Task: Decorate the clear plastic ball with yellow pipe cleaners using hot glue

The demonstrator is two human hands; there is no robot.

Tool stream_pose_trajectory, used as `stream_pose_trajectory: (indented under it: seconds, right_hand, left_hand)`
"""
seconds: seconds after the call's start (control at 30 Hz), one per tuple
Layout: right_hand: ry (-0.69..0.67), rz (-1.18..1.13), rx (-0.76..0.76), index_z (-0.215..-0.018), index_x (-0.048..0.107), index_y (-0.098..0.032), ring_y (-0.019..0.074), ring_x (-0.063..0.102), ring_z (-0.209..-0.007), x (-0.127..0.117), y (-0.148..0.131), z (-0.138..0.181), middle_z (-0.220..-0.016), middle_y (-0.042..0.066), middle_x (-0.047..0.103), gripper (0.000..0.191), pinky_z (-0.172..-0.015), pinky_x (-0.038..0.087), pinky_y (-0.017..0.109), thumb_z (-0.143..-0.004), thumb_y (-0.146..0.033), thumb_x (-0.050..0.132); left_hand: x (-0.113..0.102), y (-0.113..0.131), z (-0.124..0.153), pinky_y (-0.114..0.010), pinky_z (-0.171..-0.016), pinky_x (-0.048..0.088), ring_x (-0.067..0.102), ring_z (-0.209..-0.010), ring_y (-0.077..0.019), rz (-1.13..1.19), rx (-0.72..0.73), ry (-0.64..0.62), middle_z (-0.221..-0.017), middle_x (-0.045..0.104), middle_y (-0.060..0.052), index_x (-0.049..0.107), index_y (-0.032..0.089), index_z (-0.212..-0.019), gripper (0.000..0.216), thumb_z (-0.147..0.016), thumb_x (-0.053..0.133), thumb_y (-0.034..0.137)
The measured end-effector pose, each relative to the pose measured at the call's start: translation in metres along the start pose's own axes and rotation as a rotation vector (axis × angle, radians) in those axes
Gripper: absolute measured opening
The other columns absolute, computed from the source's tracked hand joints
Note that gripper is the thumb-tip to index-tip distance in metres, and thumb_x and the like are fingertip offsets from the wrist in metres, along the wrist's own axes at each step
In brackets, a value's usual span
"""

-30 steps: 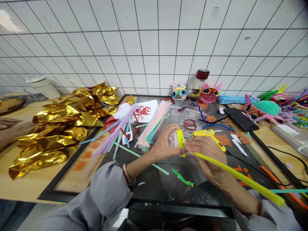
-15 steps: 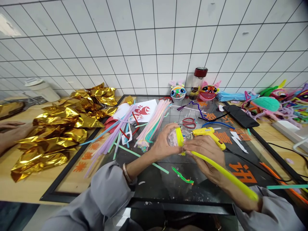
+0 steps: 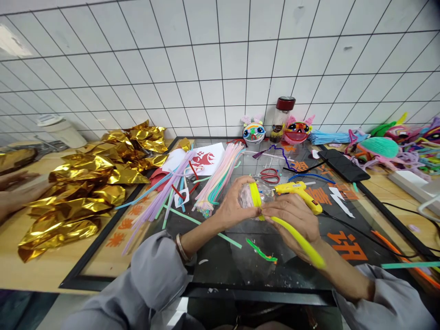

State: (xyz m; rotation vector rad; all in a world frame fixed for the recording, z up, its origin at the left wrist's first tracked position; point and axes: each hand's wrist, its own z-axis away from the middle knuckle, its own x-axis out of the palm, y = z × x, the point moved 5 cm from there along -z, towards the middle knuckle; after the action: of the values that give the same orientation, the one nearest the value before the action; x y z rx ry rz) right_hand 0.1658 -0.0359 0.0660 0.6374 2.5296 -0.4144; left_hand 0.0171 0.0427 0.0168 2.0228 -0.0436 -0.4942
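Over the middle of the dark board, my left hand (image 3: pixel 233 206) is closed around a clear, rounded plastic container (image 3: pixel 245 196) with pinkish bits inside. A bright yellow pipe cleaner (image 3: pixel 255 195) is wrapped around it as a band. My right hand (image 3: pixel 297 222) pinches that pipe cleaner close to the container's lower side. Its loose end passes beneath my right fingers and hangs out over my right forearm, blurred at the tip. Just beyond my right hand lies a yellow glue gun (image 3: pixel 292 187). Red-handled scissors (image 3: pixel 270 176) lie behind the container.
Bundles of pastel pipe cleaners (image 3: pixel 220 176) and crumpled gold foil (image 3: pixel 85 176) lie to the left. Another person's hand (image 3: pixel 20 192) is at the far left. A glass bottle (image 3: pixel 282 120) and decorated figures (image 3: pixel 254 132) stand along the wall. A black phone (image 3: pixel 345 165) lies right.
The loose end of the yellow pipe cleaner has swung left and looks shorter beyond my right hand. Both hands stay in nearly the same place. The other person's hand at the left shifts slightly.
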Motion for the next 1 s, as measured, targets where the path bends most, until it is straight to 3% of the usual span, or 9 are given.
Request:
stream_pose_trajectory:
  seconds: [0.6, 1.0]
  right_hand:
    - [0.071, -0.139, 0.056, -0.098, 0.068, -0.022, 0.0174, 0.071, -0.078, -0.0046, 0.0, -0.0054, -0.084, 0.004, 0.075, 0.018, -0.077, 0.059, 0.035, -0.088, -0.01, 0.059]
    - [0.049, -0.159, 0.072, -0.097, 0.068, -0.021, 0.0174, 0.072, -0.08, -0.0047, 0.0005, -0.0052, -0.085, 0.005, 0.075, 0.019, -0.076, 0.059, 0.033, -0.087, -0.008, 0.058]
  left_hand:
    - [-0.0022, 0.0023, 0.0001, -0.051, -0.116, 0.033, 0.042, -0.139, -0.032, -0.071, 0.086, 0.016, -0.142, 0.048, -0.017, 0.055, 0.021, -0.117, 0.062, -0.065, 0.084, 0.039]
    - [-0.0036, 0.009, 0.0016, -0.047, -0.105, 0.045, 0.058, -0.12, -0.0281, -0.12, 0.25, 0.054, -0.122, 0.062, -0.013, 0.057, 0.021, -0.114, 0.055, -0.07, 0.08, 0.044]
